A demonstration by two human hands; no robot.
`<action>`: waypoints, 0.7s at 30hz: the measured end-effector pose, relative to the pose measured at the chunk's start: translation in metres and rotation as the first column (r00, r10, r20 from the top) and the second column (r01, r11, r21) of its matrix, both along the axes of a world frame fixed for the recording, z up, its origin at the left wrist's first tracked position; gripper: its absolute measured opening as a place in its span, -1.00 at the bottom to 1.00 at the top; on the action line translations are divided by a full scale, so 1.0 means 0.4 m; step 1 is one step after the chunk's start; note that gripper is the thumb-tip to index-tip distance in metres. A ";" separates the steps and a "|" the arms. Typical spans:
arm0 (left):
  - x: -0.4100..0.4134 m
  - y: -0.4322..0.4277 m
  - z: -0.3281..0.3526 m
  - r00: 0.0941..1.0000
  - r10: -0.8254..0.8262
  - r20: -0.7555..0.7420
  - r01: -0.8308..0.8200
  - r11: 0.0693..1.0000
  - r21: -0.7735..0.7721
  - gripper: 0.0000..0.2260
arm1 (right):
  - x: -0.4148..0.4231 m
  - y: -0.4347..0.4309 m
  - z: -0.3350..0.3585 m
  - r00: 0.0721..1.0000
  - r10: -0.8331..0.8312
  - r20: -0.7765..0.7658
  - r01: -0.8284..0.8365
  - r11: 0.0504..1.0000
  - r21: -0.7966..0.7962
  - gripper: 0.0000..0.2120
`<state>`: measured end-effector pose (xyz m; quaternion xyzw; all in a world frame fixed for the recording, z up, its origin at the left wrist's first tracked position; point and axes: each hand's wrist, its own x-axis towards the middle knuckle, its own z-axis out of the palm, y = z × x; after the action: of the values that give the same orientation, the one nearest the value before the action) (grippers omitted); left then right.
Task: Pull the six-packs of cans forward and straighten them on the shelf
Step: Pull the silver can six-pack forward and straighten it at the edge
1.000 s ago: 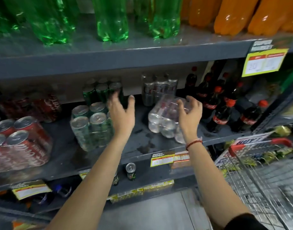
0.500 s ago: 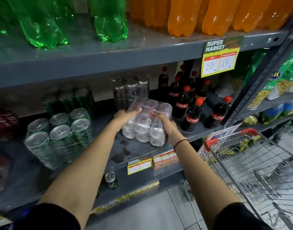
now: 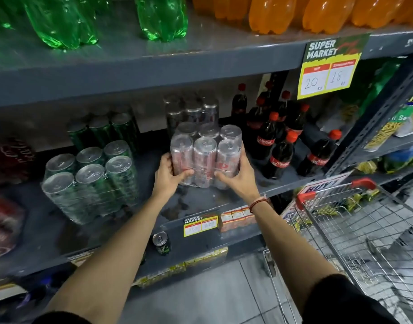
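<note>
A shrink-wrapped six-pack of silver cans (image 3: pixel 205 157) stands upright on the grey middle shelf (image 3: pixel 201 204). My left hand (image 3: pixel 169 175) grips its left side and my right hand (image 3: pixel 239 177) grips its right side. Directly behind it stands another silver six-pack (image 3: pixel 191 111), deeper on the shelf. To the left, a green six-pack (image 3: pixel 88 181) sits near the front, tilted a little, with a second green six-pack (image 3: pixel 102 132) behind it. Red six-packs (image 3: pixel 4 220) lie at the far left edge.
Cola bottles (image 3: pixel 280 146) stand just right of the silver pack. Green and orange bottles fill the upper shelf (image 3: pixel 154 64). A wire shopping cart (image 3: pixel 355 225) is at the lower right. A loose can (image 3: pixel 161 242) and small cartons (image 3: pixel 236 218) sit on the lower shelf.
Both hands closed on the tipped silver six-pack and stood it upright, nearer the shelf front. The view swung right, so the green packs shifted left.
</note>
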<state>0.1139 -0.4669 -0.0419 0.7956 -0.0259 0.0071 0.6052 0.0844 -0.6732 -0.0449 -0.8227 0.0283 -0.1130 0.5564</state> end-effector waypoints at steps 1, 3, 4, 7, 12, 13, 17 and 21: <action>-0.002 -0.001 -0.008 1.000 0.017 0.002 -0.017 1.000 -0.017 -0.30 | -0.001 0.001 -0.002 1.000 0.003 0.011 -0.003 1.000 -0.004 0.08; -0.001 -0.005 -0.007 0.999 0.034 0.012 -0.033 0.999 -0.034 -0.31 | -0.002 0.000 -0.003 0.999 0.000 0.036 0.000 1.000 0.004 0.08; 0.000 -0.005 -0.003 1.000 0.030 0.008 -0.030 0.999 -0.035 -0.31 | 0.000 -0.001 -0.001 0.999 0.002 0.039 -0.003 1.000 0.026 0.07; -0.015 0.002 0.004 0.995 0.100 0.005 -0.099 0.994 -0.044 -0.34 | 0.002 0.004 0.015 0.998 -0.059 0.031 0.049 0.963 0.266 -0.06; -0.158 -0.075 0.008 0.912 0.399 0.096 -0.372 0.902 -0.219 -0.68 | 0.063 -0.009 0.091 0.986 -0.162 -0.046 0.159 0.813 0.561 -0.31; -0.185 -0.102 0.010 0.918 0.389 0.083 -0.362 0.903 -0.230 -0.69 | 0.080 -0.019 0.104 0.991 -0.109 -0.076 0.133 0.827 0.546 -0.31; -0.230 -0.186 0.006 0.986 0.166 0.017 -0.157 0.959 -0.237 -0.59 | 0.118 -0.042 0.108 0.991 0.037 -0.127 0.018 0.913 0.407 -0.36; -0.215 -0.195 0.013 0.996 0.083 -0.013 -0.084 0.986 -0.141 -0.49 | 0.112 -0.026 0.086 0.996 0.011 -0.091 0.029 0.902 0.431 -0.36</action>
<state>0.0278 -0.5450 -0.0368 0.7511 0.0102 0.0315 0.6593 0.1291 -0.6838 -0.0104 -0.6834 0.0818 -0.0691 0.7222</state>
